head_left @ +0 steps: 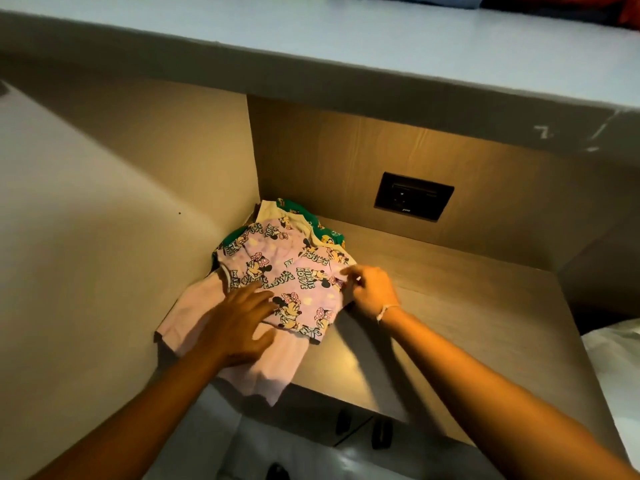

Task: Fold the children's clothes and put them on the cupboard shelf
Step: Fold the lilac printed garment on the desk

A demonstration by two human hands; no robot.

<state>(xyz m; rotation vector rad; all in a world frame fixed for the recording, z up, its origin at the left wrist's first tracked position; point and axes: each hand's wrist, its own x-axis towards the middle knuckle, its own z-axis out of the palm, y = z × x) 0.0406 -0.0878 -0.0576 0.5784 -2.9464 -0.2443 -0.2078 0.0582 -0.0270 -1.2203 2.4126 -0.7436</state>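
**Folded clothes on the shelf**

A lilac printed top [294, 275] lies on the pile in the shelf's [450, 306] left back corner. The left hand [239, 323] presses flat on it, fingers spread; the right hand [372, 289] pinches its right edge. A dark socket [414, 195] sits in the back panel.

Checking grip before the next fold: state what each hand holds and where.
The right hand pinches the right edge of the purple printed garment. The left hand lies flat on the pile, fingers open, holding nothing.
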